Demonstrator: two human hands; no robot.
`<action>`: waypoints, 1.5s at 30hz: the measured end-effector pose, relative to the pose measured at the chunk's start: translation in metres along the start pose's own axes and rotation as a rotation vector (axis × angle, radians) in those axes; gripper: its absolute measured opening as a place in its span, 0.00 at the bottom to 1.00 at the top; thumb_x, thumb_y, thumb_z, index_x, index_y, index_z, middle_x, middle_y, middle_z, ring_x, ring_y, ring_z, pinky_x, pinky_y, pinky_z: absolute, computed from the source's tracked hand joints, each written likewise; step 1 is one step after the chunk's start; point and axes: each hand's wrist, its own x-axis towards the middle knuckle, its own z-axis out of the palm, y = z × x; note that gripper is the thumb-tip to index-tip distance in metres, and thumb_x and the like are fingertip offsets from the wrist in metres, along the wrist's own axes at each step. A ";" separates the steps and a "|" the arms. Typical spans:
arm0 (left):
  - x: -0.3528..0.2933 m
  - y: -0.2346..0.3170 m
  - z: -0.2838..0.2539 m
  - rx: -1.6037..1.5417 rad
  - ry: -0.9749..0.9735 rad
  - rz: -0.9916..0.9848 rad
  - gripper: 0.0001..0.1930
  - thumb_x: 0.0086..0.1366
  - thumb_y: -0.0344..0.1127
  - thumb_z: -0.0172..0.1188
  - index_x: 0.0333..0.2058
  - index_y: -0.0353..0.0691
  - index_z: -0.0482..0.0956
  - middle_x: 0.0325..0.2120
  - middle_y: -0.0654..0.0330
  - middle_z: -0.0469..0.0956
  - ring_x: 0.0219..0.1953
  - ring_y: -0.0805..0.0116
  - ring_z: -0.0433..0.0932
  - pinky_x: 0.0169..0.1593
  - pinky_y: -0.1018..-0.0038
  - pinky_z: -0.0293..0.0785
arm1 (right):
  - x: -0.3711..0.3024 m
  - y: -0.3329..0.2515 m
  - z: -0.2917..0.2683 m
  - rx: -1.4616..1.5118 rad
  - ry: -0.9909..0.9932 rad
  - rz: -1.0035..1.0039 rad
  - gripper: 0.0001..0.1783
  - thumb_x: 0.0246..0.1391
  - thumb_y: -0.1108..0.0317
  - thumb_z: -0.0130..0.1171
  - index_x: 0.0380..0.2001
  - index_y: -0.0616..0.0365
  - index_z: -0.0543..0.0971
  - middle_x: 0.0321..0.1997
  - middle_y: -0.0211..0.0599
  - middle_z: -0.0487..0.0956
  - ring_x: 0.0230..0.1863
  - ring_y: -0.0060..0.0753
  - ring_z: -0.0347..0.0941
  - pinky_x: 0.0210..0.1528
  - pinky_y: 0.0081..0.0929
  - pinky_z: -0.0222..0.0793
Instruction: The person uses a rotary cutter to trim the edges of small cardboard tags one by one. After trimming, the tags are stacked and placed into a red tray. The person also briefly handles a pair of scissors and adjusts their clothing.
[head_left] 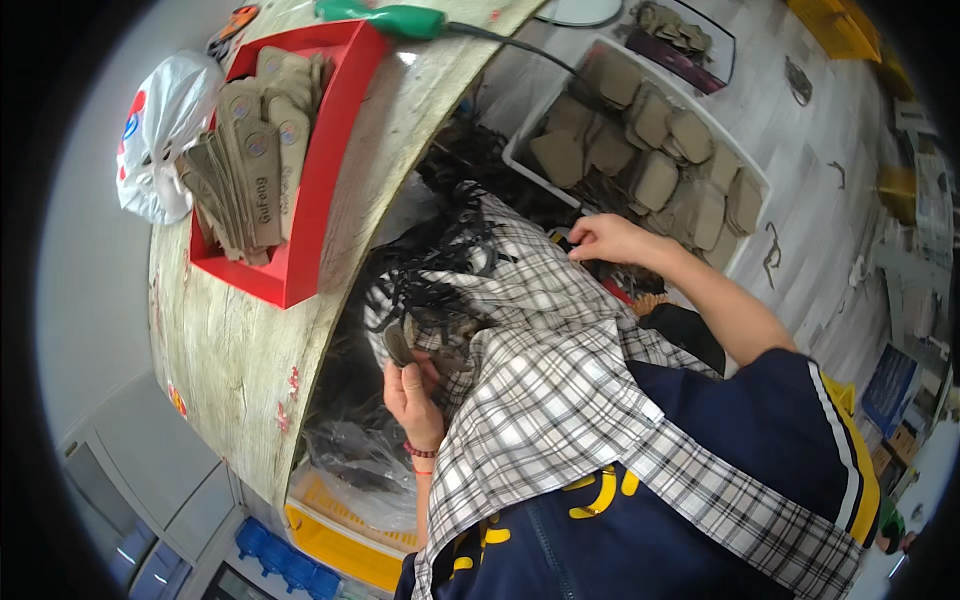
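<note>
The left hand (412, 400) is pinching a taupe piece (398, 343) beside the near edge of the bench (230, 370); a slackening grip could be dropping it among black strips (425, 275) on the apron (560, 400). Farther, the right hand (615, 240) is hovering near the white tub (543, 183), its grip unclear.

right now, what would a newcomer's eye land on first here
Probably the bright red box on the table at upper left, packed with grey-brown strips. Next, the checked apron across the middle, strewn with black scraps above the left hand. Then the white bin beyond the right hand, holding grey-brown pads.
</note>
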 end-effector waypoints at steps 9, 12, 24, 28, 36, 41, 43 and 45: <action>0.037 0.035 0.059 1.112 -0.623 0.924 0.08 0.51 0.26 0.59 0.28 0.36 0.67 0.59 0.53 0.66 0.60 0.47 0.63 0.60 0.52 0.60 | -0.046 0.079 -0.107 0.036 0.312 0.273 0.18 0.53 0.55 0.61 0.35 0.60 0.79 0.25 0.32 0.79 0.26 0.22 0.74 0.28 0.24 0.69; 0.059 0.013 0.070 1.166 -0.792 0.867 0.07 0.56 0.28 0.57 0.29 0.34 0.67 0.62 0.52 0.61 0.63 0.42 0.57 0.63 0.46 0.54 | -0.104 0.092 -0.076 0.312 0.273 0.359 0.17 0.55 0.55 0.59 0.34 0.60 0.79 0.26 0.33 0.80 0.26 0.20 0.74 0.27 0.20 0.69; 0.144 0.011 0.033 1.616 -0.641 0.898 0.05 0.58 0.31 0.54 0.27 0.36 0.69 0.31 0.52 0.74 0.36 0.51 0.70 0.42 0.59 0.65 | -0.163 0.228 0.103 0.373 0.214 0.597 0.12 0.47 0.64 0.60 0.35 0.55 0.83 0.26 0.38 0.80 0.26 0.33 0.74 0.28 0.32 0.72; 0.159 0.015 0.001 1.696 -0.436 0.898 0.07 0.66 0.31 0.47 0.29 0.35 0.67 0.24 0.45 0.74 0.37 0.44 0.72 0.43 0.55 0.67 | -0.150 0.243 0.119 0.245 0.230 0.537 0.13 0.47 0.58 0.56 0.29 0.55 0.82 0.18 0.42 0.76 0.18 0.39 0.75 0.19 0.38 0.74; 0.152 -0.074 -0.148 1.233 -0.030 0.301 0.17 0.65 0.39 0.47 0.29 0.29 0.76 0.27 0.38 0.77 0.31 0.38 0.75 0.35 0.51 0.68 | -0.142 0.218 0.068 0.182 0.302 0.441 0.15 0.51 0.55 0.60 0.28 0.56 0.81 0.22 0.34 0.79 0.23 0.29 0.75 0.26 0.30 0.71; 0.067 -0.137 -0.191 1.524 0.060 -0.151 0.11 0.58 0.40 0.56 0.33 0.42 0.84 0.37 0.53 0.79 0.48 0.52 0.73 0.56 0.53 0.62 | -0.066 0.163 -0.022 0.014 0.529 0.302 0.15 0.47 0.55 0.64 0.32 0.55 0.81 0.31 0.40 0.82 0.34 0.38 0.78 0.36 0.34 0.72; 0.050 -0.150 -0.197 1.669 0.129 -0.051 0.11 0.58 0.41 0.57 0.33 0.42 0.84 0.41 0.55 0.77 0.53 0.54 0.68 0.59 0.51 0.55 | -0.033 0.116 -0.064 -0.019 0.597 0.098 0.14 0.46 0.58 0.65 0.33 0.56 0.81 0.32 0.41 0.81 0.34 0.38 0.78 0.36 0.35 0.72; 0.037 -0.159 -0.197 1.621 0.217 0.056 0.11 0.58 0.40 0.58 0.31 0.40 0.82 0.36 0.54 0.78 0.51 0.52 0.70 0.55 0.51 0.59 | 0.012 0.059 -0.102 -0.038 0.679 -0.124 0.13 0.47 0.60 0.64 0.32 0.57 0.80 0.30 0.41 0.80 0.34 0.39 0.78 0.37 0.35 0.71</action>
